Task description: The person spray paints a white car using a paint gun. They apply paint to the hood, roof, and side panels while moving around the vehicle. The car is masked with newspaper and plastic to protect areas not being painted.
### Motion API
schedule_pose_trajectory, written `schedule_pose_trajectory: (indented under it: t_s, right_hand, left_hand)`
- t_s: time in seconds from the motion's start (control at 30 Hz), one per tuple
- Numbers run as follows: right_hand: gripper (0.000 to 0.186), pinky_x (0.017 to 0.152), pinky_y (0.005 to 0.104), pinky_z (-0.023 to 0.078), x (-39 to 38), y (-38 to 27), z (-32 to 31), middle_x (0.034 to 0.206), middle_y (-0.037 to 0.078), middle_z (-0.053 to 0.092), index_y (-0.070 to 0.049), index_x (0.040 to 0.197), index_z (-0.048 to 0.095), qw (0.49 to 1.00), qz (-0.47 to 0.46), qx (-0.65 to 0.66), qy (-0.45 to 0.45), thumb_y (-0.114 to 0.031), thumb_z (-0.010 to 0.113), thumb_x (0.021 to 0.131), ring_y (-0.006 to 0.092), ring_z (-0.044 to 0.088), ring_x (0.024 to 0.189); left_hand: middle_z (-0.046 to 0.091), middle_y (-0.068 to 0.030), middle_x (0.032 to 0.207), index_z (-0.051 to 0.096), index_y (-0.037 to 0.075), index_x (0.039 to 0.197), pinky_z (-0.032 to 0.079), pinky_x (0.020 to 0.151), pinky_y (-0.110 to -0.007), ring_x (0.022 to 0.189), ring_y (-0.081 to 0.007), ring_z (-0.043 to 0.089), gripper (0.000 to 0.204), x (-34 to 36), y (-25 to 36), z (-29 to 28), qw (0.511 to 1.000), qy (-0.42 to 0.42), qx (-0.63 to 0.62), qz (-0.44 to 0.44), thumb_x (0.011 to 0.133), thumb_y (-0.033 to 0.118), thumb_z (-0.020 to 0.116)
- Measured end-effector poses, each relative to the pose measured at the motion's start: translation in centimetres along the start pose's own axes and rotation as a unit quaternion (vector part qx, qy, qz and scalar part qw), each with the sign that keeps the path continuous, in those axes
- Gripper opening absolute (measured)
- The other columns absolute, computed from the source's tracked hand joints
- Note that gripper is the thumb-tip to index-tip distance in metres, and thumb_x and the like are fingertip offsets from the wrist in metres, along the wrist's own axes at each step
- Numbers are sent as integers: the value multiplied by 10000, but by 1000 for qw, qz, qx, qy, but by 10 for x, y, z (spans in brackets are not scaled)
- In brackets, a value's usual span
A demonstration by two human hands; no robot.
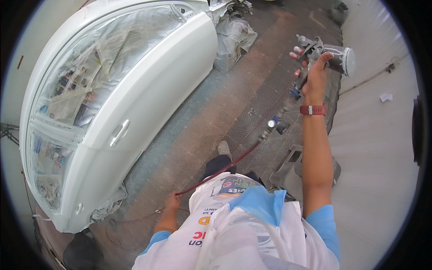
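Out to the upper right, my right hand point(314, 74) is wrapped round the grip of a paint spray gun point(310, 47). The gun's paint cup point(340, 60) has white streaks down its side. Below the grip, a fitting with a valve point(271, 123) joins the gun to a dark red air hose point(225, 169). The hose crosses in front of my body to my left hand point(171, 201), which is closed on it low beside my hip. To the left stands a car body side with white doors point(148, 90), apart from both hands.
Clear film and paper masking point(112, 58) covers the car's windows. Wrinkled sheeting point(234, 38) hangs at its far end. A grey plastic stool or bin point(288, 173) stands by my right side. A pale wall point(373, 117) runs along the right. Textured matting point(193, 121) covers the floor.
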State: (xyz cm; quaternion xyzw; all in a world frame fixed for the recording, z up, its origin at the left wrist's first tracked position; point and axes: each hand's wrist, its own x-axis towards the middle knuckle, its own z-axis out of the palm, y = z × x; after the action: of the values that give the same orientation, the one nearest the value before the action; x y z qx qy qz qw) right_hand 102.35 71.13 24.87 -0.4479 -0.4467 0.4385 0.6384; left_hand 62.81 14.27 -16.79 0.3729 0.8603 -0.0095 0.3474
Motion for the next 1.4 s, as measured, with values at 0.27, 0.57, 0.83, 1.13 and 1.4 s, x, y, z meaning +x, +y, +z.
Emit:
schedule_pose_trajectory:
  t_s: [0.27,0.57,0.83,1.13,1.4]
  right_hand:
    - [866,429,231,401,159,111,23,915,79,744,-10,1233,634,980,175,-44,-88,-793,351,997,148,739,811]
    - [689,413,238,400,358,243,73,884,63,741,-35,1216,668,925,271,-100,-248,-653,406,1058,133,735,772]
    - [666,419,253,452,559,413,159,841,42,714,-20,1113,697,826,280,-123,-474,-641,468,1036,102,668,648]
    - [678,426,260,452,638,447,232,695,16,642,-20,881,671,750,252,-27,-610,-654,477,1024,92,591,548]
    - [645,423,260,449,644,535,221,668,-8,600,-17,1003,700,742,312,-21,-593,-619,473,1040,88,567,521]
  left_hand:
    - [720,-241,1094,724,44,1152,510,902,-512,1027,-430,684,492,61,129,-113,998,40,-1,-47,1046,489,545]
    - [737,-238,983,728,28,1123,531,834,-507,950,-456,698,579,141,341,-116,995,15,-29,-98,1029,569,546]
    - [727,-234,916,715,71,1001,536,767,-550,901,-472,697,602,178,610,-106,986,-59,28,-156,979,655,569]
    - [719,-224,859,717,75,952,534,718,-553,855,-461,701,562,209,746,-116,979,-96,45,-175,997,614,566]
    - [707,-235,787,714,69,927,536,685,-560,798,-461,704,565,224,782,-110,966,-103,71,-228,993,612,572]
